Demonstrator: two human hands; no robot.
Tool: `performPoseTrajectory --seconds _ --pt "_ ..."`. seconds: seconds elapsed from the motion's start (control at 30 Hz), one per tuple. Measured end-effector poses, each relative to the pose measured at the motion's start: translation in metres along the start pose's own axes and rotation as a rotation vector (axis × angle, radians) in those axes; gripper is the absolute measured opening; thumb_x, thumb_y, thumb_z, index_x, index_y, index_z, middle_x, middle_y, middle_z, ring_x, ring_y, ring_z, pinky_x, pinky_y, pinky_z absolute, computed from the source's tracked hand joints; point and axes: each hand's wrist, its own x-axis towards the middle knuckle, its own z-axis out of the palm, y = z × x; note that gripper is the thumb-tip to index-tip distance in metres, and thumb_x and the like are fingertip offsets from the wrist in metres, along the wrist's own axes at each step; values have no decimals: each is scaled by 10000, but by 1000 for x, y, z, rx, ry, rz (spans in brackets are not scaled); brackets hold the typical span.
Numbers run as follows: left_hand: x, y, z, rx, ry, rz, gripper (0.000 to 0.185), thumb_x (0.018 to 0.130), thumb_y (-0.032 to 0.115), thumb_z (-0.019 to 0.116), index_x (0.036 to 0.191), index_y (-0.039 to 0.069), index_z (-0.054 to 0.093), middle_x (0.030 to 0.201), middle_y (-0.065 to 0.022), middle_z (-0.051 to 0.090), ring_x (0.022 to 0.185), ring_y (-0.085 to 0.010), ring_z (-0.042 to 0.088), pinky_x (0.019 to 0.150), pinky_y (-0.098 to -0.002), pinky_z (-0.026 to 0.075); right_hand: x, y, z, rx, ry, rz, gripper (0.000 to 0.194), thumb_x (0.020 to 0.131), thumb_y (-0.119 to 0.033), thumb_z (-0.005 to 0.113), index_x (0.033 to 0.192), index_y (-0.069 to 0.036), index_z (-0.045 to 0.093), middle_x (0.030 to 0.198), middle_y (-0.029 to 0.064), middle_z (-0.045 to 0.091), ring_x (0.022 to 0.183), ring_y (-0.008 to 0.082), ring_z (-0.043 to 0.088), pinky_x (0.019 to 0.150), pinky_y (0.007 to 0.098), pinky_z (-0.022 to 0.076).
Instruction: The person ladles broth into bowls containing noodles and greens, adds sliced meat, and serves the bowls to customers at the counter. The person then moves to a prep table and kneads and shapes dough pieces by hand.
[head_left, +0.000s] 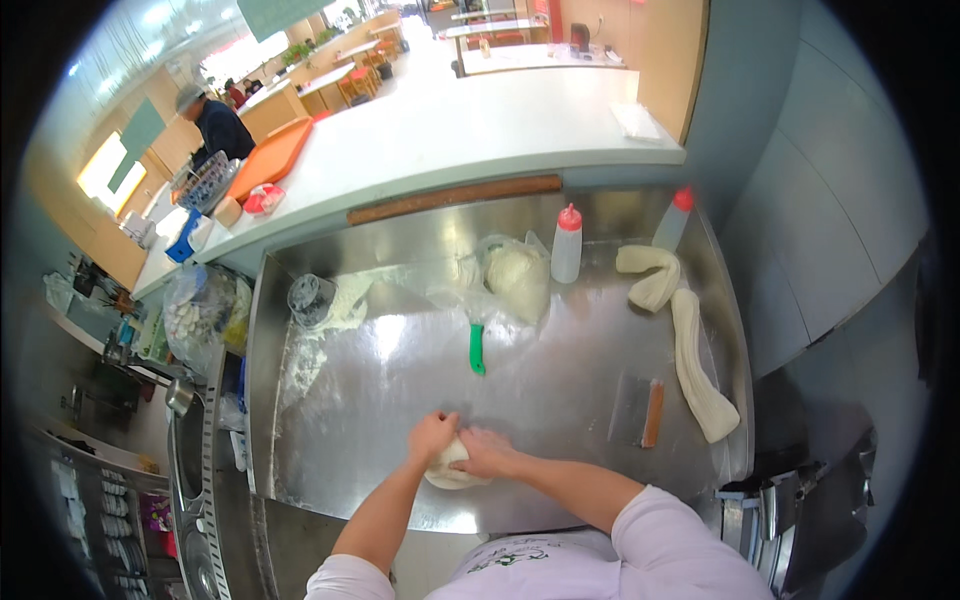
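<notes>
A round lump of pale dough lies on the stainless steel worktop close to my body. My left hand grips its far left edge with curled fingers. Against its right side is my right hand, the thumb pressed on the dough and the fingers spread over it. Beyond both hands lies a green handle, its far end by a clear plastic bag of dough. Two pieces of dough rest at the right, one folded and one long and ridged.
A dough scraper with a wooden grip lies right of my hands. Two red-capped squeeze bottles stand at the back. Flour surrounds a clear container at left. A rolling pin lies along the back edge. A person stands beyond the counter.
</notes>
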Motion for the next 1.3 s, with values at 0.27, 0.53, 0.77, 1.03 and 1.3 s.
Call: performPoseTrajectory --seconds 0.27,0.53,0.77,1.03,1.3 --pt "65 83 26 282 192 294 525 892 309 579 1381 141 490 1117 -255 582 960 -440 625 829 -515 521 -154 87 -11 -23 152 -55 612 812 -517 691 1228 -91 547 1126 158 589 1061 364 595 883 502 484" --pt "91 60 -27 372 455 40 594 842 129 604 1417 191 467 1295 -259 502 1114 -430 561 936 -507 470 -174 133 7 118 225 173 706 798 -632 654 1237 -92 537 1147 174 588 1078 362 602 896 490 491" --pt "97 197 -43 897 312 696 288 903 294 603 1128 128 672 1196 -155 637 1229 -388 511 974 -552 417 -167 137 -1 160 180 139 726 784 -646 658 1223 -78 551 1145 178 602 1084 360 609 904 475 488" --pt "35 197 -46 342 -44 774 352 980 320 506 826 36 645 805 -212 660 803 -440 613 733 -519 489 -164 138 7 140 246 133 697 781 -631 672 1200 -84 567 1149 164 611 1080 344 613 889 463 502" --pt "-33 236 -96 258 -177 890 332 963 271 535 795 10 656 822 -207 654 793 -433 593 714 -485 485 -162 140 17 145 329 145 658 759 -591 718 1186 -110 578 1123 159 624 1066 354 615 880 459 511"
